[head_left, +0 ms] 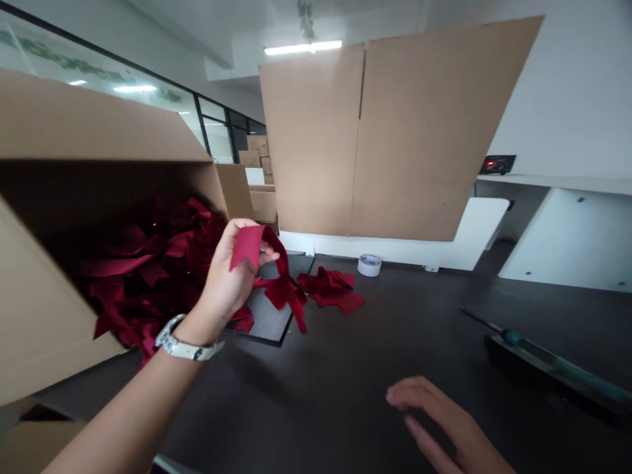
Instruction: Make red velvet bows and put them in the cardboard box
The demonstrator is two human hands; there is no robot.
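Observation:
My left hand [236, 276], with a watch on its wrist, is raised above a dark flat board [269, 313] and closed on a dark red ribbon [279, 289]. One notched end lies over the hand; the rest curls over and hangs down in a bow-like shape. My right hand [434, 418] is low at the right over the dark table, its thumb and fingers apart with nothing between them. Several more red ribbons [162, 257] fill an open cardboard box [54, 316] at the left. A small pile of red ribbon pieces [333, 289] lies on the table beyond the board.
A roll of white tape [369, 265] stands near the table's back edge. Behind it rise a white partition [395, 248] and large cardboard panels [405, 138]. At the right lies a teal and black tool [553, 365] with a thin tip pointing left.

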